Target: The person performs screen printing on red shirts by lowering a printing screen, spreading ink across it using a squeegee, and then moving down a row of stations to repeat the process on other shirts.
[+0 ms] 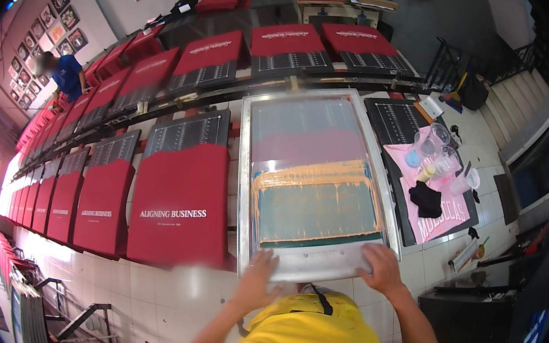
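Note:
In front of me lies a screen printing frame [305,263] with a metal rim, over a pallet bearing a red shirt. Orange-tan ink or tape borders the green-grey stencil area of its mesh [317,209]. My left hand [256,280] grips the near left corner, slightly blurred, its thumb under the edge. At the near right corner, my right hand [381,268] is closed round the rim. Just left of the frame, a red shirt [182,188] with white lettering is stretched over a dark pallet [188,132]. Whatever lies under the frame's near part is hidden.
Rows of red shirts [104,200] on pallets run left and back. Right of the frame, a pink shirt [422,200] on a dark board carries plastic cups [464,181] and a black cloth [425,199]. A person in blue [69,75] stands far left. Stairs [504,119] rise at right.

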A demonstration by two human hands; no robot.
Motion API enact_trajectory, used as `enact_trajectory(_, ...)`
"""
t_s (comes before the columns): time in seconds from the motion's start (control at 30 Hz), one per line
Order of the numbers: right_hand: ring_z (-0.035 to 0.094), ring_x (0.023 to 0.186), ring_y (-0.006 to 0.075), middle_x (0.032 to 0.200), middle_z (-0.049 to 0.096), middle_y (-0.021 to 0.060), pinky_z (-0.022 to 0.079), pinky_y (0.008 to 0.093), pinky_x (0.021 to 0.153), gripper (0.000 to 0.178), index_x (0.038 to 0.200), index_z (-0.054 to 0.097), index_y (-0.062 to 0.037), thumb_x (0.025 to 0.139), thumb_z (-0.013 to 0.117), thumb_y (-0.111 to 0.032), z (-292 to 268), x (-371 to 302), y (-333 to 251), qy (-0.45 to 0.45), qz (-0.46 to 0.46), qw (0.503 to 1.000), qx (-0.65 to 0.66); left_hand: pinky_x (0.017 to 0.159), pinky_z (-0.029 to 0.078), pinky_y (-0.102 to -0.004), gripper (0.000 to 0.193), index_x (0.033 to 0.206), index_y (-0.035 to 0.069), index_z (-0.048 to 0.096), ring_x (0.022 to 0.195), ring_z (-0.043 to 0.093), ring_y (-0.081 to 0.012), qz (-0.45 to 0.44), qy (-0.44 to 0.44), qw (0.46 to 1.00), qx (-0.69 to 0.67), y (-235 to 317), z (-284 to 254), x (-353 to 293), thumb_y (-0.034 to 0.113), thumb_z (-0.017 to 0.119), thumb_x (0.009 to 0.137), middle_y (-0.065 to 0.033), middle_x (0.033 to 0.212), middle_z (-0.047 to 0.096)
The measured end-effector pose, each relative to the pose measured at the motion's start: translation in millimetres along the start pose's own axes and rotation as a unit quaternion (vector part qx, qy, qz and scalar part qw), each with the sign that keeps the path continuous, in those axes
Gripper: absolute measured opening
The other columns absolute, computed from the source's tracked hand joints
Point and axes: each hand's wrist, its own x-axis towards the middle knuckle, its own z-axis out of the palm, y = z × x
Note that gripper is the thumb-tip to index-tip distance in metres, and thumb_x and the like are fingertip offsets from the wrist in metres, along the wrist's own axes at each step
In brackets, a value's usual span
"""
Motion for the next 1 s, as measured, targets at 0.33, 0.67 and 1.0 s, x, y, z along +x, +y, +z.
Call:
enact_trajectory(0.33,0.061,0.102,0.0437,0.106,0.065,0.0261,0.048,0.0461,0.091,0.027,0.111,0.063,0.0060,0.098,0.050,-0.014,65,16,122,0.172,0.333,0.924,0.075,0.078,0.049,-0.0433,0.029,0.094,-0.006,0.066,0.083,0.063,-0.0343,-0.382,0.115,0.891,-0.215,-99,16,29,0.020,0.053,0.095,-0.0245,0.088,0.064)
enact_trajectory(0.67,0.062,0.069,0.0357,0.074,0.064,0.0236,0.047,0.0443,0.068,0.029,0.086,0.063,0.0100,0.091,0.052,-0.017,63,30,131,0.163,0.361,0.912,0.110,0.079,0.050,-0.0394,0.030,0.104,-0.005,0.070,0.086,0.064,-0.0339,-0.356,0.256,0.874,-0.210,-86,16,29,0.021,0.057,0.095,-0.0214,0.091,0.065)
enact_trajectory(1.0,0.064,0.082,0.0175,0.090,0.070,0.0119,0.050,0.0314,0.077,0.027,0.103,0.067,0.0111,0.095,0.055,-0.011,71,36,36,0.164,0.390,0.884,0.198,0.076,0.047,-0.0359,0.028,0.105,-0.008,0.067,0.082,0.062,-0.0254,-0.327,0.257,0.882,-0.220,-142,-65,-29,0.016,0.055,0.096,-0.0178,0.086,0.064)
